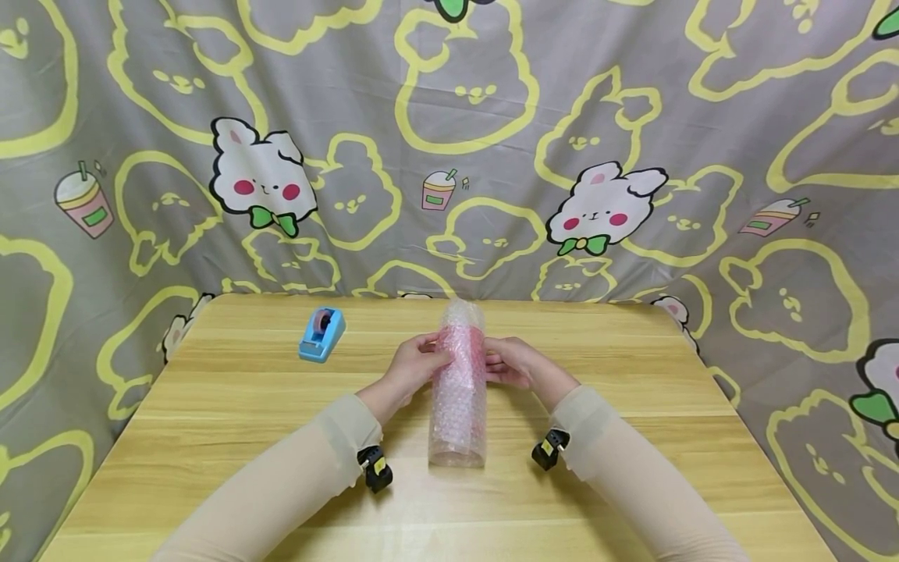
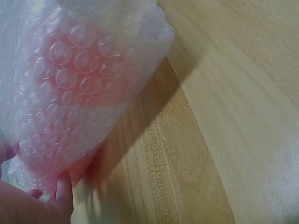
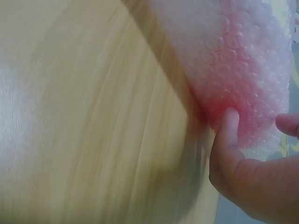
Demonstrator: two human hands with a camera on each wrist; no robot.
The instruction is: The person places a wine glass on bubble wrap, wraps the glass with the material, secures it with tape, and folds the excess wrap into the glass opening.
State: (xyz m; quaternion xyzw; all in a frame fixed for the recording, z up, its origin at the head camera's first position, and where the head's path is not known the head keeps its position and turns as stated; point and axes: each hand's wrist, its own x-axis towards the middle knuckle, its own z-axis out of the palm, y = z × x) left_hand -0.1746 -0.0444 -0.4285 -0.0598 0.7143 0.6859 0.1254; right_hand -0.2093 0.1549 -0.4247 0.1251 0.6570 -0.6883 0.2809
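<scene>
A clear bubble-wrapped roll (image 1: 458, 417) lies lengthwise on the middle of the tabletop (image 1: 597, 343), one end toward the person and the other toward the back, with a pink area (image 1: 462, 343) showing through its far half. Whether its whole length touches the wood is hard to tell. Both hands hold it at that pink area, one on each side: the left hand (image 1: 410, 365) has its thumb laid on the wrap and its fingers at the flank, and the right hand (image 1: 518, 364) has its fingers bent against the opposite side. Holding the roll well here seems to call for light, matched pressure from both sides, enough to stop the plastic from springing loose without flattening the bubbles. Since the near half has no support from either hand, it would likely pay to watch that end for slack and to turn the roll with both hands together, so the layers do not skew. A blue tape dispenser (image 1: 323, 334) stands apart from the roll, to the left and farther back. Beyond the tabletop hangs a grey patterned curtain (image 1: 485, 176), and small black cameras (image 1: 375, 470) sit at the sleeve cuffs (image 1: 347, 437).
</scene>
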